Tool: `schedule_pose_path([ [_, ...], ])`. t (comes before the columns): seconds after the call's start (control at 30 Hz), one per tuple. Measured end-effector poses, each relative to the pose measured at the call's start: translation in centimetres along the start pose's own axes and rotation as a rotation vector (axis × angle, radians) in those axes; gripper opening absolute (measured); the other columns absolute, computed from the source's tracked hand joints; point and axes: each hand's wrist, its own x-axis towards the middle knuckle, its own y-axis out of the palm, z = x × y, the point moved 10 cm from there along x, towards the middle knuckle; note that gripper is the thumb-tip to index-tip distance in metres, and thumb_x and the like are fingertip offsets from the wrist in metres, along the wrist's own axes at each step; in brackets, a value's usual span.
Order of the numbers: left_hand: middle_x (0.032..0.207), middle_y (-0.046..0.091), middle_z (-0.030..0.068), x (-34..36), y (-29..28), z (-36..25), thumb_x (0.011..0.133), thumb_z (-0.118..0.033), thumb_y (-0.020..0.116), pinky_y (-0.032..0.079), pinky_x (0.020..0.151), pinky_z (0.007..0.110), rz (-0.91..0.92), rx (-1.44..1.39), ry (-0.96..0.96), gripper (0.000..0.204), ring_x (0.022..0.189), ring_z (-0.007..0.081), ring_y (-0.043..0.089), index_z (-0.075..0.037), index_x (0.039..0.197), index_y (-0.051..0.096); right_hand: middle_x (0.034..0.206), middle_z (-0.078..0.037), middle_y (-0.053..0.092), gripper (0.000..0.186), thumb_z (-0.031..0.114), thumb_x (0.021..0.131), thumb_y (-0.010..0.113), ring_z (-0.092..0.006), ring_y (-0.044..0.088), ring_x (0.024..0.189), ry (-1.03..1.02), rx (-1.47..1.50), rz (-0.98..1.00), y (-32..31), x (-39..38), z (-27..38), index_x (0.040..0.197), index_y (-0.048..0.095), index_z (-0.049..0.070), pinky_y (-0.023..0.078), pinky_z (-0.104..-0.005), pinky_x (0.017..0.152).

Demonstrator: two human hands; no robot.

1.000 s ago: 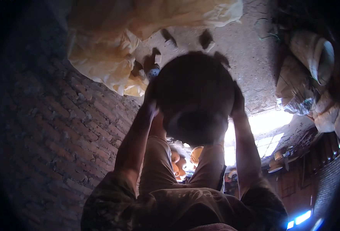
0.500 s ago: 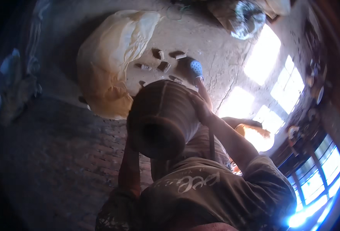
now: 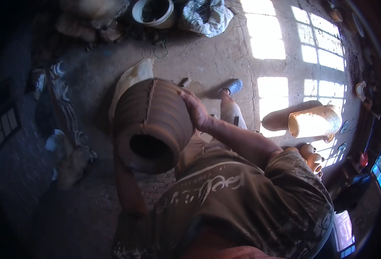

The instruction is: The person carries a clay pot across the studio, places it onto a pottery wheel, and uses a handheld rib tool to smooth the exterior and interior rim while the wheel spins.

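Observation:
A large brown ribbed clay pot (image 3: pixel 164 112) lies tilted on its side in front of me, its dark round opening toward my body and a raised seam along its upper side. My right hand (image 3: pixel 194 108) grips the pot's right side, fingers curved over the ribs. My left forearm (image 3: pixel 129 190) rises to the pot's lower left, where the pot hides the hand. Behind the pot a pale yellowish sheet (image 3: pixel 132 73) lies on the floor.
Sacks (image 3: pixel 203 26), a white bucket (image 3: pixel 164 21) and dark lumps line the back. At right stand a pale cylinder (image 3: pixel 311 123) and rounded clay pots (image 3: pixel 311 157). A brick fragment (image 3: pixel 186 82) lies near my clog-shod foot (image 3: pixel 235 86). Shapes I cannot make out line the dim left side.
The view has swung round toward the sunlit floor. The pot has shifted down and left relative to my body, showing more of its ribbed side and seam. My right hand still grips it.

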Motion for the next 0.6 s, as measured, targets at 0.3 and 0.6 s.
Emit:
schedule_pose_path([
  [0.3, 0.138, 0.064, 0.0119, 9.7, 27.5, 2.5, 0.107, -0.058, 0.04, 0.05, 0.108, 0.039, 0.312, 0.125, -0.087, 0.067, 0.123, 0.0244, 0.063, -0.003, 0.142, 0.057, 0.138, -0.015, 0.06, 0.053, 0.037, 0.106, 0.05, -0.0245, 0.058, 0.125, -0.307, 0.081, -0.048, -4.9, -7.7, 28.4, 0.145, 0.05, 0.001, 0.045, -0.0367, 0.109],
  [0.6, 0.133, 0.067, 0.0118, 22.9, 59.6, 10.5, 0.107, -0.058, 0.041, 0.052, 0.106, 0.039, 0.703, 0.338, -0.316, 0.067, 0.119, 0.0243, 0.066, -0.003, 0.139, 0.06, 0.141, -0.013, 0.059, 0.064, 0.049, 0.103, 0.052, -0.0247, 0.056, 0.129, -0.643, 0.185, -0.26, -14.1, -15.0, 47.6, 0.146, 0.051, 0.002, 0.045, -0.04, 0.111],
])
